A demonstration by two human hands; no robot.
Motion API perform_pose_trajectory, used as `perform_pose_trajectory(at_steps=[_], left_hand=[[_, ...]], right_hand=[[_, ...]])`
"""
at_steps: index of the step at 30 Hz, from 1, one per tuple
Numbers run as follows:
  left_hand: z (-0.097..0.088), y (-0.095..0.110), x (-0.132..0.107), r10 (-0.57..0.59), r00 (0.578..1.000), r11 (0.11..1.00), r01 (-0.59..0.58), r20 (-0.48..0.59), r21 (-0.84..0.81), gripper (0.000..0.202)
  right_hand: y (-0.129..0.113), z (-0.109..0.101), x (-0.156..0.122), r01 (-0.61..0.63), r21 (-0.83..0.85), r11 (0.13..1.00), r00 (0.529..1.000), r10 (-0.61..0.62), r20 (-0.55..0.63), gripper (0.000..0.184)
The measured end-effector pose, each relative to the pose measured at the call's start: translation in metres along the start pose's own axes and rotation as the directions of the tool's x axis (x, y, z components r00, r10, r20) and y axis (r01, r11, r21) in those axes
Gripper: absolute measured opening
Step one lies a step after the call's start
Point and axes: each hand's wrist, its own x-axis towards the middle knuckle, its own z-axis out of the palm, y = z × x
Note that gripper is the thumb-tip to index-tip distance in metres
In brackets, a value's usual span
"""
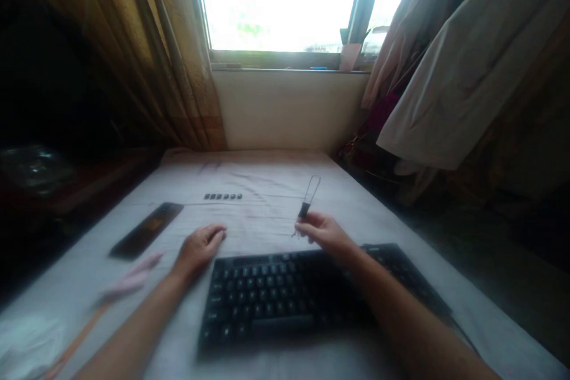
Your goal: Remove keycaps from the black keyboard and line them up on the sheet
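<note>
A keycap puller [304, 210] with a dark handle and a thin wire loop pointing up and away is pinched in the fingers of my right hand [323, 230]. This hand is above the far edge of a black keyboard [267, 294], and my forearm crosses over its right part. My left hand [202, 246] rests on the white cloth just beyond the keyboard's far left corner, its fingers loosely stretched and holding nothing. Farther back, several small dark keycaps [222, 196] lie in a row on the cloth.
A dark phone [148, 230] lies at the left. Nearer is a brush-like thing with a pink head [136, 276] and an orange handle, beside crumpled clear plastic [29, 338]. A curtain [178, 71], a window, and hanging clothes [445, 83] surround the cloth-covered surface [267, 172].
</note>
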Motion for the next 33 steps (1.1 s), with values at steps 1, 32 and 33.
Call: perform_pose_trajectory(at_steps=[1, 32, 33], left_hand=[[-0.001, 0.001, 0.000, 0.007, 1.000, 1.000, -0.007, 0.002, 0.005, 0.032], [0.000, -0.006, 0.000, 0.105, 0.994, 0.993, -0.107, 0.039, 0.046, 0.032], [0.000, -0.007, 0.000, 0.107, 0.994, 0.993, -0.108, 0.034, 0.040, 0.031]], right_hand=[[0.001, 0.000, 0.000, -0.020, -0.010, 1.000, 1.000, 0.020, 0.016, 0.022], [0.007, 0.011, -0.004, 0.397, -0.499, 0.770, 0.904, -0.236, 0.355, 0.008], [0.007, 0.012, -0.004, 0.423, -0.521, 0.741, 0.894, -0.249, 0.372, 0.009]])
